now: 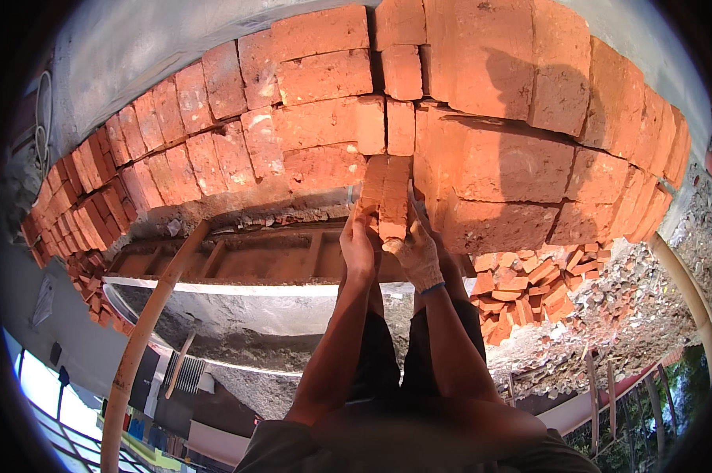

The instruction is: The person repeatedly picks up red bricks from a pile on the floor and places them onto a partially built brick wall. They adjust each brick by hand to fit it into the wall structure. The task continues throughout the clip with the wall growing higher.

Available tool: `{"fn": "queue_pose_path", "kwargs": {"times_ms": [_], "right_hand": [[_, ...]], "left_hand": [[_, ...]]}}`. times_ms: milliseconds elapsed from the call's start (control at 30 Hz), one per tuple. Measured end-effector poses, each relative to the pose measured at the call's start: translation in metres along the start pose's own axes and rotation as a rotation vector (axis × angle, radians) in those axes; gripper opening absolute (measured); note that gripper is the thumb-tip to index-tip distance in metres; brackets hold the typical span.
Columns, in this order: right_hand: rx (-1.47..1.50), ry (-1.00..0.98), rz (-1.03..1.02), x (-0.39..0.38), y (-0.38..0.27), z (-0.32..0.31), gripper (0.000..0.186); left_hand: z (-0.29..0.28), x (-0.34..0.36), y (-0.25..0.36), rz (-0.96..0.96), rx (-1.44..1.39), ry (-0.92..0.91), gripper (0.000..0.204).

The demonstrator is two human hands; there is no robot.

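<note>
Right in front of me, red bricks (392,201), seemingly two side by side, are clasped between my two hands at the edge of a brick stack (324,75). My left hand (358,246) presses on their left side, its fingers closed along the brick. On the right side, my right hand (417,256) grips them, in what looks like a pale work glove with a blue band at the wrist. Its thumb lies over the near end. The far ends of the held bricks meet the stacked ones; whether they rest on them I cannot tell.
Stacked bricks curve away left and right. A loose brick heap (521,292) lies at the right, beside rubble (632,315). Bamboo poles (152,315) stand at both sides. Below the stack at the left runs a ribbed brown frame (269,254) above a concrete ledge (238,309).
</note>
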State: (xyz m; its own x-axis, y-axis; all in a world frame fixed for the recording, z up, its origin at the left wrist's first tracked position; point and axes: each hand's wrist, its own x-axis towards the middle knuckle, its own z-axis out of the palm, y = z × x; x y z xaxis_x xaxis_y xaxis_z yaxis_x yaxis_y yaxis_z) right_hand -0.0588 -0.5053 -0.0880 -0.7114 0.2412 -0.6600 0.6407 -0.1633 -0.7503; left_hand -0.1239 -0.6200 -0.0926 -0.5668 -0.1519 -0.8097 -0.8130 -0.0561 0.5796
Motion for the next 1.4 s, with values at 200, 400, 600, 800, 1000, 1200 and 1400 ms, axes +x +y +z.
{"fn": "queue_pose_path", "kwargs": {"times_ms": [200, 400, 600, 800, 1000, 1200, 1400], "right_hand": [[-0.104, -0.028, -0.044, 0.003, -0.007, -0.006, 0.079], [-0.179, 0.085, -0.074, 0.017, 0.023, -0.007, 0.045], [-0.332, 0.248, -0.062, 0.017, 0.008, 0.013, 0.046], [-0.415, 0.279, 0.08, 0.004, -0.017, 0.04, 0.033], [-0.494, 0.415, -0.046, 0.001, -0.013, 0.058, 0.04], [-0.611, 0.359, -0.178, 0.01, -0.007, 0.063, 0.042], [-0.62, 0.382, -0.159, 0.015, -0.01, 0.063, 0.055]], "left_hand": [[-0.001, -0.001, 0.006, 0.009, 0.02, -0.021, 0.043], [0.024, 0.027, 0.014, -0.017, 0.208, -0.018, 0.046], [0.018, 0.039, 0.046, -0.012, 0.326, -0.096, 0.035], [-0.004, 0.061, 0.058, -0.186, 0.22, -0.196, 0.043], [-0.018, 0.074, 0.048, -0.198, 0.18, -0.294, 0.048], [-0.027, 0.077, 0.049, -0.229, 0.118, -0.312, 0.044], [-0.029, 0.077, 0.032, -0.245, -0.03, -0.327, 0.041]]}}
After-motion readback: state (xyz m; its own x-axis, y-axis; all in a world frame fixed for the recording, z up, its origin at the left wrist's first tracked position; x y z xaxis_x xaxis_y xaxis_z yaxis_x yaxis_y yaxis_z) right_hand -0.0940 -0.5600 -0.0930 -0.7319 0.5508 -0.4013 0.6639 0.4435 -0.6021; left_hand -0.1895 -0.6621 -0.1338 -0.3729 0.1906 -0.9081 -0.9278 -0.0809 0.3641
